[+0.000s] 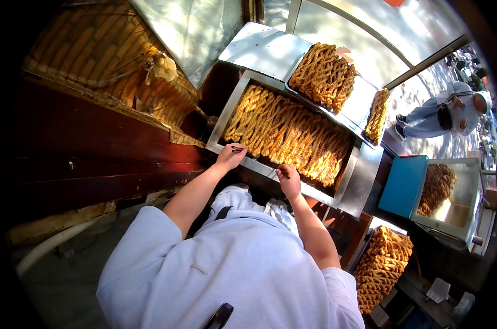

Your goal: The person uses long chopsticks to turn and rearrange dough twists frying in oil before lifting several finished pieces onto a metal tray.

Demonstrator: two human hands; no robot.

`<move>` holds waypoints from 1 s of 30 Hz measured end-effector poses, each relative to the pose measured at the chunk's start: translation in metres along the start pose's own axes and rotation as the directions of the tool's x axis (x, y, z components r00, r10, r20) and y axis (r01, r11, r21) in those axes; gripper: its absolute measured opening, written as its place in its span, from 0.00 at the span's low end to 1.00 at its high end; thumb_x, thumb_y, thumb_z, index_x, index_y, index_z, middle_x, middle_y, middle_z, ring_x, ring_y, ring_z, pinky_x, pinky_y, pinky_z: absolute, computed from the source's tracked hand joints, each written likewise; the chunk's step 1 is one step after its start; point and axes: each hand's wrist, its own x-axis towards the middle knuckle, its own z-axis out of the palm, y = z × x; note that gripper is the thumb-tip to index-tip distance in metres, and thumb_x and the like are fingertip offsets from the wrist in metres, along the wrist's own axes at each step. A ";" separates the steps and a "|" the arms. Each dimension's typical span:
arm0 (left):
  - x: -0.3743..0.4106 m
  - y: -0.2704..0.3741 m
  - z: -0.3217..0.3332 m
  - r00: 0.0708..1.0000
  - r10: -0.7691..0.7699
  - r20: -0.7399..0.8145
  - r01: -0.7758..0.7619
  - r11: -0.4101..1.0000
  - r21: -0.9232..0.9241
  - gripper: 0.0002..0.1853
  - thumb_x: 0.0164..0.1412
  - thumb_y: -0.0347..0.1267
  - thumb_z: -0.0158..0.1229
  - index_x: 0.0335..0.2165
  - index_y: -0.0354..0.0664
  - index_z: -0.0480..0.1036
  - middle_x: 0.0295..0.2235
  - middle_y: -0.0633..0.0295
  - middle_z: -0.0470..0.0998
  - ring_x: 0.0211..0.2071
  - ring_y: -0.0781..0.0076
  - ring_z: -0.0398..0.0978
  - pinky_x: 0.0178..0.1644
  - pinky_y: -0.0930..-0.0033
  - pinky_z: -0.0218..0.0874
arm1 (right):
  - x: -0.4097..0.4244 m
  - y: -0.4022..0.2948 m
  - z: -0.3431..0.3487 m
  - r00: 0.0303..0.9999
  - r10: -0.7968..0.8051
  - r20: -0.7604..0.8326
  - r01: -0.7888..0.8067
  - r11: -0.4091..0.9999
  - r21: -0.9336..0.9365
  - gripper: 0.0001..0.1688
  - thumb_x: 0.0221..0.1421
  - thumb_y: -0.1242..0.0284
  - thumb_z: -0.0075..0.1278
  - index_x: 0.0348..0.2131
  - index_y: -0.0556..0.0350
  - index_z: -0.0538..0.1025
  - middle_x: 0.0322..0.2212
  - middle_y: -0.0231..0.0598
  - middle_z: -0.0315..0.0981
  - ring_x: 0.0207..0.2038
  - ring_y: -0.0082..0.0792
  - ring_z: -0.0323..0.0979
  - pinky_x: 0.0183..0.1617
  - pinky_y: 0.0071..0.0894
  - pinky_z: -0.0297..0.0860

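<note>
A steel fryer (228, 123) in front of me holds a row of golden twisted dough sticks (285, 131), lying side by side in dark oil. My left hand (231, 156) is at the fryer's near left rim, closed around thin dark sticks (237, 149) that look like chopsticks. Farther right along the same rim, my right hand (289, 180) grips another dark stick (285, 175), mostly hidden by the fingers. The far ends of these sticks are hard to make out against the dough. Both hands are close to the near ends of the twists.
Behind the fryer, a metal tray (289, 84) bears piled fried twists (324, 78). A smaller stack (377, 117) sits to its right. At right are a blue box (402, 185), a clear-sided case (458, 222) and another heap of twists (384, 267). A person (450, 109) stands beyond the glass.
</note>
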 end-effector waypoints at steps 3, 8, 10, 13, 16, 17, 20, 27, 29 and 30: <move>-0.002 -0.002 -0.002 1.000 -0.003 0.027 0.002 1.000 0.020 0.12 0.64 0.36 0.62 0.40 0.41 0.85 0.40 0.54 0.85 0.43 0.55 0.84 0.47 0.60 0.74 | -0.003 0.002 -0.005 0.999 -0.027 -0.018 0.025 0.997 -0.070 0.08 0.64 0.71 0.61 0.38 0.59 0.81 0.33 0.46 0.76 0.34 0.46 0.78 0.40 0.39 0.73; -0.010 -0.020 0.000 0.988 0.115 0.099 -0.124 0.988 0.090 0.11 0.62 0.34 0.63 0.40 0.42 0.85 0.37 0.53 0.85 0.41 0.53 0.83 0.46 0.58 0.74 | -0.006 0.005 -0.013 0.999 -0.035 -0.030 0.030 0.989 -0.146 0.09 0.64 0.71 0.62 0.37 0.59 0.81 0.32 0.46 0.76 0.33 0.45 0.78 0.39 0.40 0.73; -0.006 -0.021 0.003 0.970 0.172 0.171 -0.205 0.959 0.194 0.10 0.62 0.33 0.65 0.39 0.40 0.84 0.38 0.53 0.85 0.41 0.55 0.83 0.46 0.61 0.74 | -0.005 0.012 -0.010 0.999 -0.039 -0.021 0.036 0.991 -0.130 0.08 0.63 0.71 0.62 0.37 0.58 0.81 0.32 0.46 0.76 0.33 0.46 0.77 0.39 0.40 0.73; 0.001 -0.021 0.006 0.960 0.159 0.231 -0.219 0.941 0.259 0.13 0.61 0.34 0.67 0.42 0.40 0.84 0.39 0.51 0.85 0.41 0.54 0.83 0.46 0.60 0.74 | -0.002 0.014 -0.005 0.999 -0.021 0.029 0.022 0.998 -0.051 0.08 0.62 0.71 0.63 0.37 0.58 0.81 0.32 0.47 0.77 0.33 0.47 0.77 0.39 0.41 0.73; 0.007 -0.013 0.008 0.965 0.102 0.243 -0.165 0.954 0.252 0.15 0.62 0.36 0.66 0.44 0.41 0.84 0.39 0.51 0.85 0.42 0.52 0.83 0.46 0.57 0.74 | 0.003 0.017 -0.007 0.997 -0.036 0.071 0.042 0.995 -0.089 0.08 0.61 0.72 0.63 0.38 0.57 0.82 0.32 0.47 0.76 0.34 0.48 0.77 0.40 0.42 0.73; 0.007 -0.010 0.007 0.965 0.112 0.236 -0.174 0.949 0.263 0.15 0.62 0.37 0.65 0.44 0.41 0.84 0.39 0.50 0.85 0.42 0.50 0.83 0.47 0.55 0.74 | 0.003 0.018 -0.008 0.997 -0.022 0.068 0.029 0.994 -0.106 0.08 0.62 0.71 0.62 0.38 0.57 0.82 0.32 0.47 0.76 0.34 0.48 0.77 0.40 0.42 0.72; 0.005 -0.003 0.004 0.967 0.116 0.225 -0.168 0.959 0.229 0.16 0.62 0.38 0.64 0.44 0.42 0.84 0.40 0.50 0.85 0.43 0.48 0.82 0.47 0.53 0.74 | 0.001 0.022 -0.012 0.999 -0.006 0.047 0.012 0.992 -0.124 0.09 0.64 0.68 0.61 0.39 0.56 0.82 0.33 0.48 0.77 0.36 0.50 0.77 0.41 0.42 0.72; -0.008 -0.004 -0.005 0.976 0.088 0.201 -0.118 0.982 0.145 0.14 0.63 0.36 0.63 0.44 0.42 0.84 0.41 0.50 0.85 0.44 0.50 0.83 0.49 0.56 0.74 | -0.009 0.027 -0.035 0.958 0.282 -0.061 -0.284 0.958 -0.045 0.18 0.69 0.60 0.58 0.45 0.56 0.82 0.34 0.48 0.83 0.36 0.41 0.81 0.43 0.36 0.74; -0.013 -0.004 -0.009 0.988 0.036 0.151 -0.046 0.997 0.064 0.14 0.63 0.36 0.63 0.44 0.41 0.84 0.41 0.51 0.85 0.45 0.53 0.83 0.50 0.58 0.74 | -0.017 0.030 -0.051 0.948 0.280 -0.151 -0.284 0.959 -0.005 0.19 0.69 0.60 0.58 0.44 0.58 0.82 0.30 0.41 0.82 0.32 0.31 0.79 0.40 0.32 0.73; -0.017 -0.003 -0.011 0.992 0.008 0.127 -0.011 1.000 0.020 0.14 0.63 0.35 0.63 0.44 0.41 0.84 0.42 0.52 0.85 0.45 0.54 0.83 0.50 0.59 0.74 | -0.025 0.041 -0.056 0.923 0.331 -0.194 -0.309 0.942 0.133 0.20 0.70 0.60 0.57 0.44 0.60 0.82 0.29 0.38 0.81 0.32 0.28 0.77 0.39 0.30 0.73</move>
